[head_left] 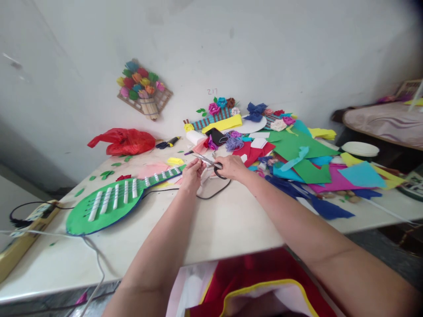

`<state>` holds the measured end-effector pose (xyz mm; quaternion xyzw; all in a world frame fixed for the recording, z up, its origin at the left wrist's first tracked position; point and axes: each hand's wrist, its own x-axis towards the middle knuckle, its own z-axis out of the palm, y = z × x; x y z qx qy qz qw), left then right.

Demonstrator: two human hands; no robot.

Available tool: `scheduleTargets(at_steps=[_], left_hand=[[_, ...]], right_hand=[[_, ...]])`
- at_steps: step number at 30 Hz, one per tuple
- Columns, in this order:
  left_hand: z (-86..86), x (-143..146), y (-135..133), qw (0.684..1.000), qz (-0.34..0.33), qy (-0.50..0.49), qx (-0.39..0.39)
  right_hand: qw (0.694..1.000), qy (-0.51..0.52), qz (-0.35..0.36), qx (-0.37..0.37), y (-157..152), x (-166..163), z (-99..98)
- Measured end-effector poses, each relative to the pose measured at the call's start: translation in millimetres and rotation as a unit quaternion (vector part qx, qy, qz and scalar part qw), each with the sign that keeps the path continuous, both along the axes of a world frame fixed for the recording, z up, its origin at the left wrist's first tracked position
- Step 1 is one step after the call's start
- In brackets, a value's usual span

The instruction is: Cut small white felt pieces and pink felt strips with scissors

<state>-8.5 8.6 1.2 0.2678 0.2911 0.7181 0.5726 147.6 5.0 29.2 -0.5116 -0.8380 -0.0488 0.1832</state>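
My right hand is closed around the scissors, which have black handles. Their blades point left, toward my left hand, and look parted. The fingers of my left hand are pinched together near the blade tips; whatever is between them is too small to make out. Pale pinkish scraps lie just behind and below the blades. To the left rests a green guitar-shaped paper craft with rolled white strips across its body and neck. A black cord curves over the table between my hands and me.
A red plastic bag, pliers and green leaf cutouts lie at the back left. Coloured paper sheets, a phone and paper flowers crowd the right and back. A power strip lies along the left edge.
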Motion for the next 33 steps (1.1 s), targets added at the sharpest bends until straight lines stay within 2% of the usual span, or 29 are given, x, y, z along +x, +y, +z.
scheduleTargets(at_steps=[33], left_hand=[[-1.6,1.8,1.0,0.998,-0.026,0.051,-0.013]], right_hand=[[1.0,0.012,-0.012,-0.014,-3.7,-0.7,1.7]])
